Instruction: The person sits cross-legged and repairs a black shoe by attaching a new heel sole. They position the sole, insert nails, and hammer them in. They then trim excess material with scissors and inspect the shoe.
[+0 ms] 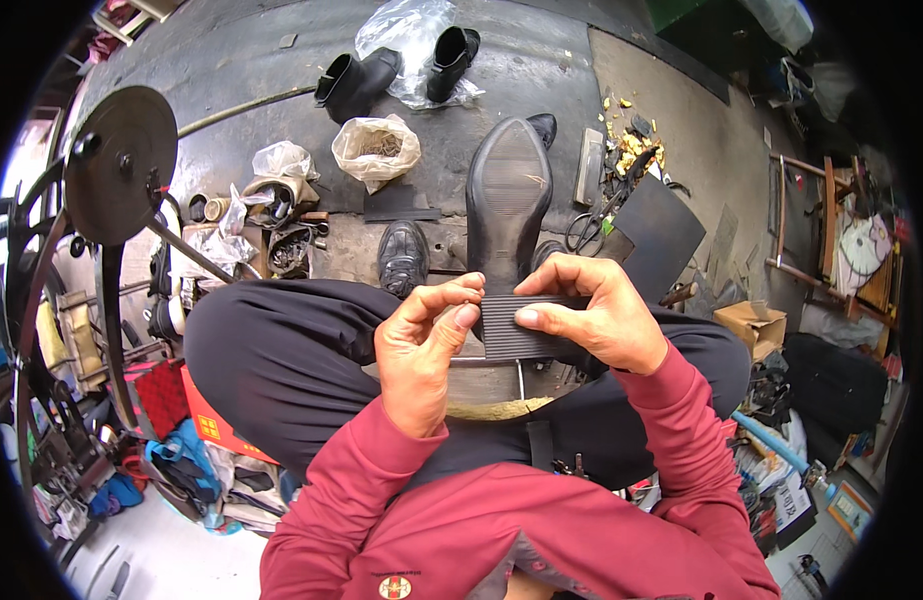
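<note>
The fingers (544, 318) of the right hand (611, 320) are closing on a ribbed black piece (511, 342), the thumb pressing its grooved face and the index finger resting along its far edge. The left hand (417, 345) is keeping thumb and index finger narrowly bent at the piece's left edge — whether they are gripping it or only touching it, the view is not settling. The ribbed piece is sitting between the two hands, above the seated person's lap, just beside the heel end of a black shoe (509, 190). That shoe is lying sole up, its toe pointing away from the person.

Beyond it, two black boots (356, 85) are standing near a clear plastic bag (406, 30). A whitish open bag (376, 152) is resting left of the shoe's toe. To the right, scissors (583, 232) are lying beside a dark sheet (663, 232) — a cardboard box (753, 325) is standing farther right.
</note>
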